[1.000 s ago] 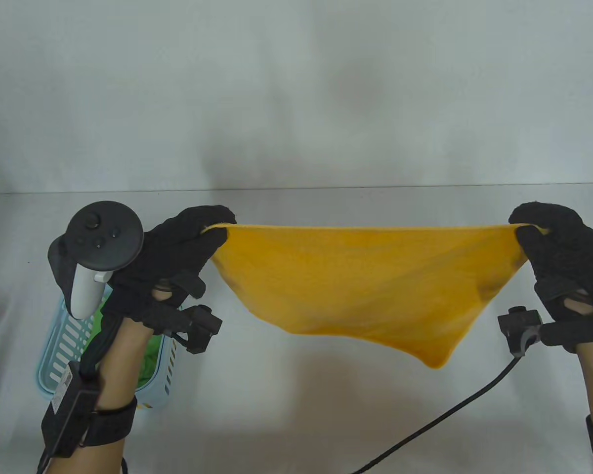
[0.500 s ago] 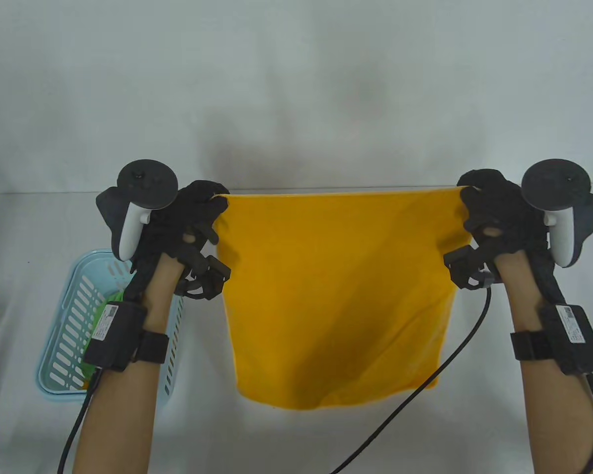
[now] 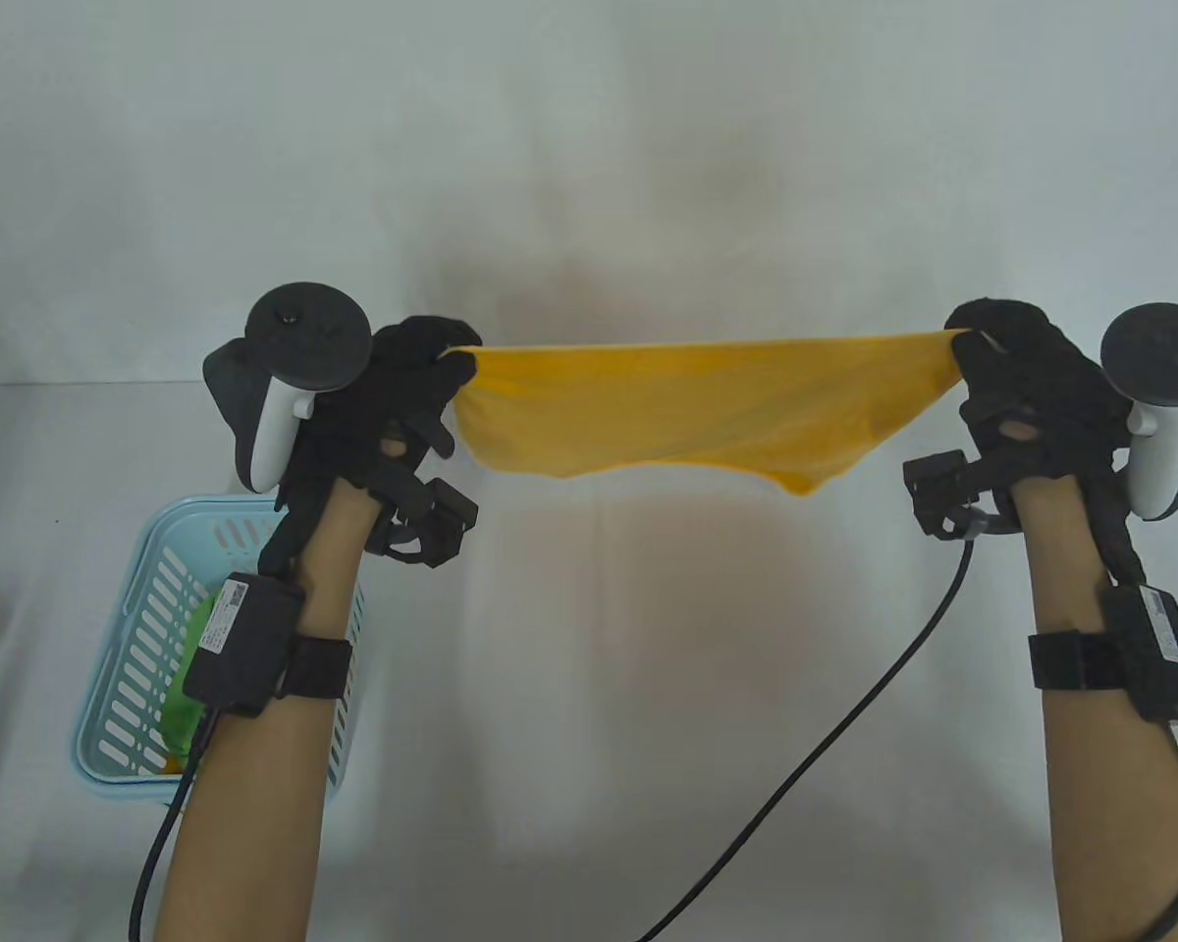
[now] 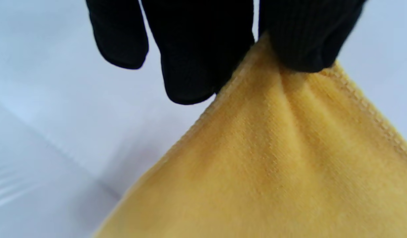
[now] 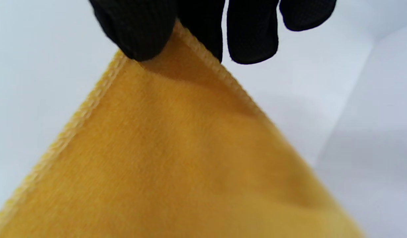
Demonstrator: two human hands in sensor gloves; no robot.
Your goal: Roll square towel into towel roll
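Since half a second ago the yellow towel (image 3: 687,407) has swung up from hanging flat like a curtain to a shallow sling, its free edge now bunched just below the held edge, and both hands have spread a little wider apart. Left to right: a light blue basket (image 3: 123,687) with something green inside sits on the white desk (image 3: 589,687) below and behind the left forearm. The left hand (image 3: 393,412) pinches one towel corner between thumb and fingers (image 4: 196,49); the left wrist view shows the stitched hem running out from that pinch. Between the hands the towel is stretched in the air, clear of the desk, sagging lowest nearer the right hand. The right hand (image 3: 1026,392) pinches the opposite corner, thumb (image 5: 140,26) on top of the cloth, with the other fingers behind it in the right wrist view. A black cable (image 3: 844,726) trails from under the right hand down across the desk toward the near edge.
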